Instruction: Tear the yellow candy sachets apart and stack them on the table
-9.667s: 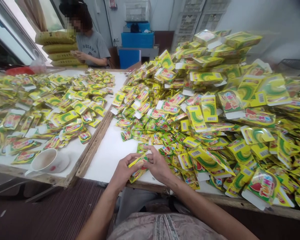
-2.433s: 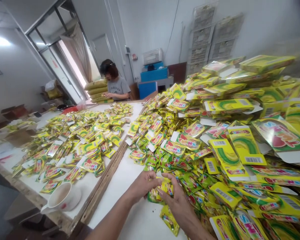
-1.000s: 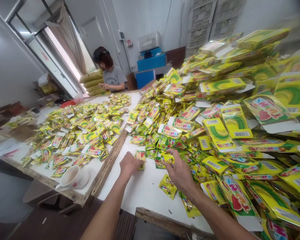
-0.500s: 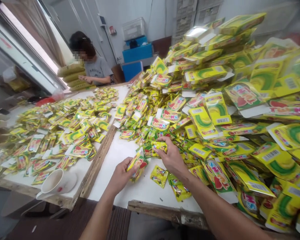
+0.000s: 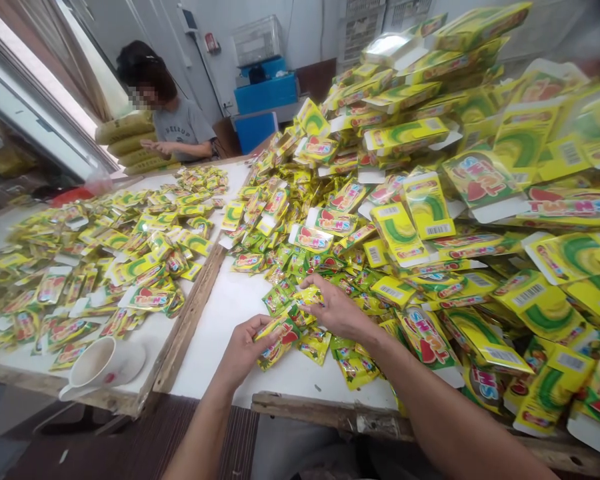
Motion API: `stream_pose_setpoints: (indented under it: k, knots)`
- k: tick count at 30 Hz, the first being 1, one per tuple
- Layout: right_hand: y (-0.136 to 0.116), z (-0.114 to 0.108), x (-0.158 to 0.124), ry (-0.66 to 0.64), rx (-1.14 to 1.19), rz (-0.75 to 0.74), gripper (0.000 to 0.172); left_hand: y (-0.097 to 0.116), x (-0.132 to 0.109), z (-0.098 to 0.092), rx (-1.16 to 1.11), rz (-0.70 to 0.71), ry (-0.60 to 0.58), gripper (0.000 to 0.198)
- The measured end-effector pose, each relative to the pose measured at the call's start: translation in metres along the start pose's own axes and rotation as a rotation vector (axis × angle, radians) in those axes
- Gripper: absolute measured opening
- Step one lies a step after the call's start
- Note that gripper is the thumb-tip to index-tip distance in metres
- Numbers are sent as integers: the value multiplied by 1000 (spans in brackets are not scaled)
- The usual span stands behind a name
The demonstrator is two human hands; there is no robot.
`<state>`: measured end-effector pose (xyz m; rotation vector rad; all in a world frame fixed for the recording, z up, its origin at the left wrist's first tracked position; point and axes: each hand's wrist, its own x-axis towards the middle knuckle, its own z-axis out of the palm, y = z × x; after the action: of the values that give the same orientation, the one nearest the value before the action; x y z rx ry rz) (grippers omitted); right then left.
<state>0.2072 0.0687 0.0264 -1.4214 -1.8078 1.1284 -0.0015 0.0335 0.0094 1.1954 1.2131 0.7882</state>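
Observation:
My left hand [image 5: 247, 347] grips a small yellow-green candy box [image 5: 279, 340] printed with a red watermelon, its upper end turned toward my other hand. Fingers and thumb of my right hand [image 5: 337, 307] are closed on a yellow candy packet [image 5: 310, 295] close to that upper end. Whether the packet has entered the box I cannot tell. Loose candy packets [image 5: 314, 343] lie on the white table [image 5: 215, 327] under and beside my right hand. To the right rises a big heap of flattened-looking and filled candy boxes [image 5: 425, 347].
A white mug [image 5: 100, 363] stands at the left table's front edge, before a spread of candy boxes [image 5: 150, 297]. Wooden strips [image 5: 193, 317] edge the table sections. Across the table sits a person in a grey shirt [image 5: 183, 127], beside stacked sacks [image 5: 130, 137].
My right hand has brought the yellow packet closer to the box's upper end. The box in my left hand has tipped further toward the right. The view has shifted slightly.

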Motion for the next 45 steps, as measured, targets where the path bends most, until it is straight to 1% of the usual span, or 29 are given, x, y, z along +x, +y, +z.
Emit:
stream_pose_setpoints:
  k: [3,6,10,13,15,16,19,21,24,26,28,31,33,36,38,40,41,43,44,45]
  knots:
    - [1,7,0,28,1,1,27,-2,1,6,-7,-9,17,32]
    - [0,9,1,36,17,-17,29,-6,3,7,-121,-48,53,38]
    - [0,6,2,90,29,-102,20,-5,1,4,-294,-102,69,43]
    - [0,6,2,19,15,-193,10,-2,0,1,-319,-109,54,41]
    - [0,9,1,-5,13,-215,8,0,0,1,-306,-111,46,40]
    - [0,11,1,0,8,-202,10,0,0,1,-294,-113,38,39]
    - [1,17,0,20,-2,-149,26,0,3,2,-254,-123,8,40]
    - [3,19,1,46,75,-159,32,0,5,3,-258,-130,28,41]
    - [6,20,2,95,239,-187,37,-1,5,5,-307,-131,94,46]
    - [7,22,3,92,263,-190,36,-2,4,7,-341,-121,112,48]
    - [7,25,2,72,268,-174,36,-3,4,9,-368,-119,125,47]
    - [3,28,-1,45,319,-123,43,-4,4,11,-382,-134,150,47]
    - [0,27,-3,-7,314,-110,44,-4,4,12,-386,-145,155,46]
    - [-7,21,-8,-168,325,-110,46,-1,5,14,-390,-166,133,44]
    - [-11,17,-10,-284,440,-76,52,1,3,18,-370,-178,103,41]
    - [-14,15,-12,-370,541,-18,56,2,0,21,-338,-198,36,39]
    - [-14,15,-12,-399,546,5,56,2,-1,22,-317,-212,-9,38]
    - [-14,15,-11,-414,478,25,50,4,-3,16,-248,-232,-99,38]
    - [-13,15,-10,-390,432,18,46,6,-3,8,-190,-231,-123,38]
    - [-11,15,-9,-338,375,2,40,10,-2,-4,-115,-226,-121,39]
